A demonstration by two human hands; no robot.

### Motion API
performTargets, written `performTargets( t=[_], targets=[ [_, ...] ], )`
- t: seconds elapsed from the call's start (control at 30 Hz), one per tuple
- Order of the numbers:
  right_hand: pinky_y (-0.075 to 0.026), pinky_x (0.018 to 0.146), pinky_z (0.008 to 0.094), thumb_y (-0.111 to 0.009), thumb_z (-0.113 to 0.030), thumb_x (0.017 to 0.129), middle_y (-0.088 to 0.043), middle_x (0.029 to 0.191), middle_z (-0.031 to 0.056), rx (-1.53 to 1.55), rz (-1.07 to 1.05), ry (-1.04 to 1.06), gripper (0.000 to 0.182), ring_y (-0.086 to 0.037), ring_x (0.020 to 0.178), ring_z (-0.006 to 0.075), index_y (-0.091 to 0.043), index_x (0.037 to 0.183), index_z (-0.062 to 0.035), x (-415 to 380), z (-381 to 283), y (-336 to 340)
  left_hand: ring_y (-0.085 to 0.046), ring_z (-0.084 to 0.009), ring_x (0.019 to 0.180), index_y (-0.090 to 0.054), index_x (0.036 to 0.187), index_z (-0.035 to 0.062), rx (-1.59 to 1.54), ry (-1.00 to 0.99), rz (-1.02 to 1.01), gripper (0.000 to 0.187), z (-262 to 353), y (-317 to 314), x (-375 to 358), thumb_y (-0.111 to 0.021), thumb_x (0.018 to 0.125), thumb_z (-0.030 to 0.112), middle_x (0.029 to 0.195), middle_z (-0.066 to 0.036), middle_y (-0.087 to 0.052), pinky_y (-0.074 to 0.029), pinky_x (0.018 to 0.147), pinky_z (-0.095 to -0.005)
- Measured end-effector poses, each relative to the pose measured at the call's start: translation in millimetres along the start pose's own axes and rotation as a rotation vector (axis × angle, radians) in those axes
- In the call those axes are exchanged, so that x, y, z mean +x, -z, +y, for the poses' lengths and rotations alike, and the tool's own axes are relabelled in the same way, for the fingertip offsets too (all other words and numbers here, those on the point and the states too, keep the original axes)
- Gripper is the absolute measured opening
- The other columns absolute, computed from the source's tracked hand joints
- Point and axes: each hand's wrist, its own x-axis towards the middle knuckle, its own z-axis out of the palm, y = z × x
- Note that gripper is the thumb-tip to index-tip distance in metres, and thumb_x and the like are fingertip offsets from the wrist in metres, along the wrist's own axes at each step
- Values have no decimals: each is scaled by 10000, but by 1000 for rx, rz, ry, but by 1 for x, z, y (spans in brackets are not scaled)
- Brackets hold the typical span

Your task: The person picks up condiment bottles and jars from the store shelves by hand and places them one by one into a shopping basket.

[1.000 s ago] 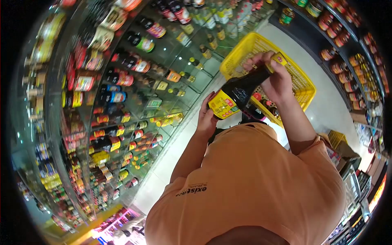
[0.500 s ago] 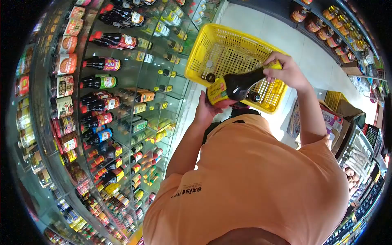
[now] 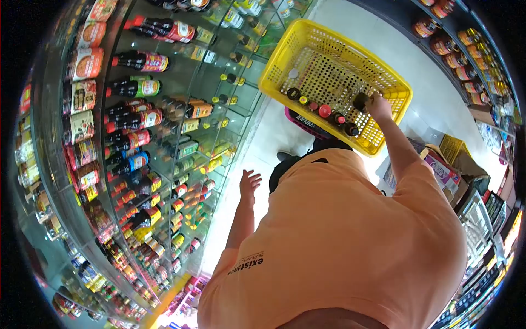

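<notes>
Inside the yellow plastic basket (image 3: 335,37), my right hand (image 3: 378,106) has its fingers closed on the top of a dark bottle (image 3: 360,102), whose label I cannot make out. A row of upright bottles lines the basket's near side. Among them are a dark-capped bottle (image 3: 293,94), a yellow-capped bottle (image 3: 303,100), a red-capped bottle (image 3: 325,111) and another dark bottle (image 3: 350,129). My left hand (image 3: 250,182) is held out in the air between my body and the shelves, fingers spread, holding nothing.
Glass shelves (image 3: 181,126) packed with sauce bottles (image 3: 143,61) and cans (image 3: 83,96) rise on the left. Jars (image 3: 455,59) stand on a shelf at the upper right. Cardboard boxes (image 3: 446,172) sit on the floor to the right. Something dark with a pink rim (image 3: 304,123) lies under the basket.
The large dark bottle with a yellow label has left both hands. My left hand has drawn back and opened. My right hand has moved down into the basket onto a dark bottle.
</notes>
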Motion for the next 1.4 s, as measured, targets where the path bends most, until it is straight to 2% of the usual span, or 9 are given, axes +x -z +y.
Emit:
performTargets(
  t=[0.27,0.7,0.93,1.0,1.1,1.13,1.2,1.23,1.4],
  targets=[
    [-514,862,514,-656,-315,842,-694,992,240,-104,-102,-128,332,-656,967,427,-619,1044,-54,10,19,-71,-650,-353,1066,-479,1374,19,130,305,191,701,-159,78,-38,-335,1013,601,1213,-215,-651,-464,945,-514],
    [-495,895,553,-527,-333,866,-665,1082,276,-264,-214,-35,359,-632,1031,467,-613,1103,-77,2,33,-109,-682,-199,851,-566,1234,55,-19,70,157,467,-165,64,-24,-469,1008,452,1015,-128,-705,-502,710,-340],
    [-496,896,540,-677,-568,768,-651,1179,266,-268,-381,-6,692,-621,1112,432,-578,1248,-79,12,37,-105,-683,-240,868,-596,1193,-26,62,-64,230,475,-116,76,-55,-477,1013,398,1020,-151,-700,-533,812,-361],
    [-541,820,499,-739,-450,768,-687,1134,180,-238,-309,-4,667,-701,819,349,-563,1272,-50,50,92,-147,-678,-232,850,-609,1177,-20,114,-52,201,466,-150,97,-41,-485,1013,398,988,-140,-703,-533,796,-362],
    [-549,783,488,-749,-400,799,-674,1141,158,-131,-224,111,689,-680,879,311,-522,1353,-58,75,114,-160,-675,-214,799,-614,1181,-1,-46,52,247,475,-177,126,-42,-536,992,428,957,-118,-709,-541,740,-340],
    [-552,770,485,-753,-383,810,-670,1143,151,66,-110,341,699,-673,899,298,-509,1380,-60,97,146,-177,-673,-203,793,-614,1179,1,-29,97,267,476,-169,135,-57,-543,988,431,957,-117,-709,-546,723,-331],
    [-541,810,500,-723,-391,846,-665,1172,156,-300,-144,-90,634,-653,1001,317,-540,1362,-71,74,82,-146,-670,-188,790,-613,1175,0,-113,103,299,462,-192,163,-56,-553,987,418,950,-115,-708,-551,708,-323],
    [-536,848,513,-674,-367,899,-659,1197,176,-333,-210,-271,545,-645,1044,352,-566,1341,-67,20,-22,-100,-668,-174,788,-612,1170,-1,-174,120,321,448,-205,180,-51,-564,985,405,944,-114,-706,-556,692,-315],
    [-535,902,520,-572,-305,975,-602,1243,204,-251,130,108,449,-609,1084,371,-549,1352,-62,-100,-190,-78,-694,-173,763,-632,1142,18,-294,44,568,386,-233,281,-18,-598,968,360,878,-95,-719,-563,688,-316]
  ],
)
